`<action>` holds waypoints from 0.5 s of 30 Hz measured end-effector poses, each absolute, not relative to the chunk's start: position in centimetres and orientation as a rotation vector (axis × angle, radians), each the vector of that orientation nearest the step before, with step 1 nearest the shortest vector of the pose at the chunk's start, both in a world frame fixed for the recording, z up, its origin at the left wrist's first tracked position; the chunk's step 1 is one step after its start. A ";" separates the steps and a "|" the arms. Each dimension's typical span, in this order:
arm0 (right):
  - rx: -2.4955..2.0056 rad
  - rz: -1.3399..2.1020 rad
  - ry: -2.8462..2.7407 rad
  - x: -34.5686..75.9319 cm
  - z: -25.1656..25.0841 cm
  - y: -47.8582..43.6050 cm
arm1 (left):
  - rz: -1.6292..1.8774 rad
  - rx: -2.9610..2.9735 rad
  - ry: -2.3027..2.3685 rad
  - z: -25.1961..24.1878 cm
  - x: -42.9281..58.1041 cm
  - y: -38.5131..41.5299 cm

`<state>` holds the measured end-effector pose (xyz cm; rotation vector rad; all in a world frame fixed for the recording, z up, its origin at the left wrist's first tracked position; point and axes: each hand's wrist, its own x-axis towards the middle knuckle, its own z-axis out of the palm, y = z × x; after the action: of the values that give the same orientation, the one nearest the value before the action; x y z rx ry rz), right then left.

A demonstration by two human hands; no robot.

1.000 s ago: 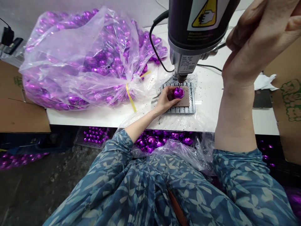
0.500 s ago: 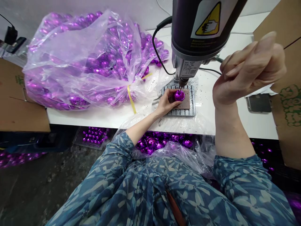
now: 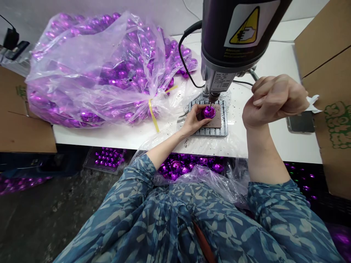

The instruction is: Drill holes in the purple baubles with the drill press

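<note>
Pinching a purple faceted ball beneath the drill, near the front edge of the bench, left grip, right grip wrapped around the lever, yellow hand-warning triangle, smaller print blurred.

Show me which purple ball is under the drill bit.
The purple ball in the left hand, over the brown board. It alone is at the drill bit; those in the plastic bag and below the tabletop lie apart.

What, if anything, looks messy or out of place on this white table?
Dark specks lie scattered over the white table around the metal plate, looking like spilled debris. The purple ball in the left hand shows no clear damage.
</note>
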<state>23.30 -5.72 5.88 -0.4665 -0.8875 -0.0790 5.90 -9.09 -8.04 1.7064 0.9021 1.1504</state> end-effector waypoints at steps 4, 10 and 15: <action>-0.538 -0.126 -0.921 23.5 4.8 -5.1 | 1.136 1.717 0.938 -8.0 5.9 -9.2; -0.558 -0.069 -1.017 23.2 5.5 -6.8 | 1.180 1.676 0.894 -8.2 6.2 -9.1; -0.543 0.112 -1.055 22.3 12.4 -7.5 | 1.186 1.651 0.980 -7.7 6.1 -9.1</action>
<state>22.34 -7.52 12.38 -0.5433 -1.0548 0.1116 6.06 -9.09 -7.75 1.6507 0.9804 1.1855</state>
